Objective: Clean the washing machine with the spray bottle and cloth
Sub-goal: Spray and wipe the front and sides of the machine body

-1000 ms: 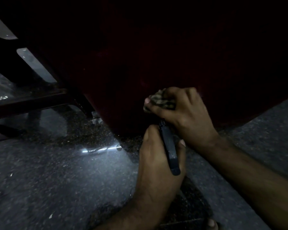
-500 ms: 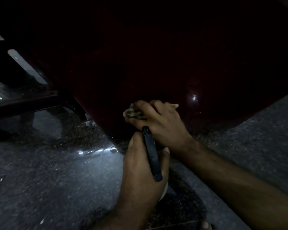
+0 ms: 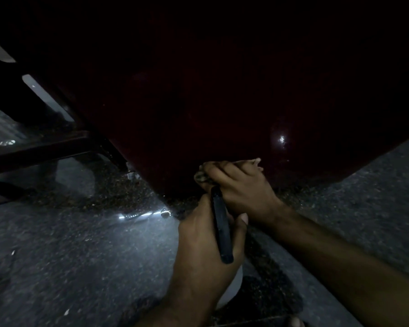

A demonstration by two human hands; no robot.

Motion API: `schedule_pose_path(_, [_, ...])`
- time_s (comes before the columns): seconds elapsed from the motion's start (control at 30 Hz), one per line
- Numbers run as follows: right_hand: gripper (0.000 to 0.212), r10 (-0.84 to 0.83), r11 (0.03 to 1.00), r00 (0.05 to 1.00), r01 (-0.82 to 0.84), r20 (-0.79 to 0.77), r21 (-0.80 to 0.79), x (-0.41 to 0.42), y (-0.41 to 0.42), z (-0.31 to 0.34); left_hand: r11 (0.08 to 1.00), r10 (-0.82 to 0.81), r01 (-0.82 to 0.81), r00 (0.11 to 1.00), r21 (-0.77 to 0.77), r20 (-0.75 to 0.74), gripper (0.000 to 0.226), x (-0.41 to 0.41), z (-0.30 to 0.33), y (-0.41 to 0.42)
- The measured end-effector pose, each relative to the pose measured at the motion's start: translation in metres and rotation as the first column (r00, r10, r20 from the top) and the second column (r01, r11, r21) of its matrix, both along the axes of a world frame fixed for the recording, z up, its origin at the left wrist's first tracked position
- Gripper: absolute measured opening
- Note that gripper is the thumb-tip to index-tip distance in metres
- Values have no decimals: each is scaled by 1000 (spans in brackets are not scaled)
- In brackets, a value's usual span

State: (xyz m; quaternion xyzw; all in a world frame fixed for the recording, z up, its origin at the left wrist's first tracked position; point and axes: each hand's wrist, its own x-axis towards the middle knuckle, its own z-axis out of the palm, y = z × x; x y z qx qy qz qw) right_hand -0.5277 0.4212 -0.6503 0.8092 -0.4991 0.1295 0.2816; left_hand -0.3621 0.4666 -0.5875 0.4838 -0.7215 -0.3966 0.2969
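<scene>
the dark red, glossy washing machine panel [image 3: 222, 102] fills the dim view above, and a crumpled checked cloth [image 3: 200, 177] is pressed against its lower edge, bunched in the right hand [image 3: 241, 185] whose grip is curled tight around it. just below, the left hand [image 3: 203, 251] has its grip wrapped round a spray bottle with a black trigger head [image 3: 221, 226], its pale body barely showing under the palm. both hands are low over the speckled grey stone floor [image 3: 69, 256].

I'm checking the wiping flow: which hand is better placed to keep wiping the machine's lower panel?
The right hand: it grips the cloth against the dark red washing machine near its bottom edge. The left hand sits lower, off the panel, gripping the spray bottle.
</scene>
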Motion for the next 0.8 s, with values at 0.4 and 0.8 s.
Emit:
schedule_pose_path(0.4, [34, -228, 972, 972, 231, 53, -51, -72, 45, 16, 980, -197, 194, 979, -48, -61, 24, -52, 0, 11])
schedule_pose_path(0.8, [34, -343, 939, 930, 344, 135, 14, -103, 73, 20, 963, -266, 259, 958, -71, -110, 28, -94, -2, 17])
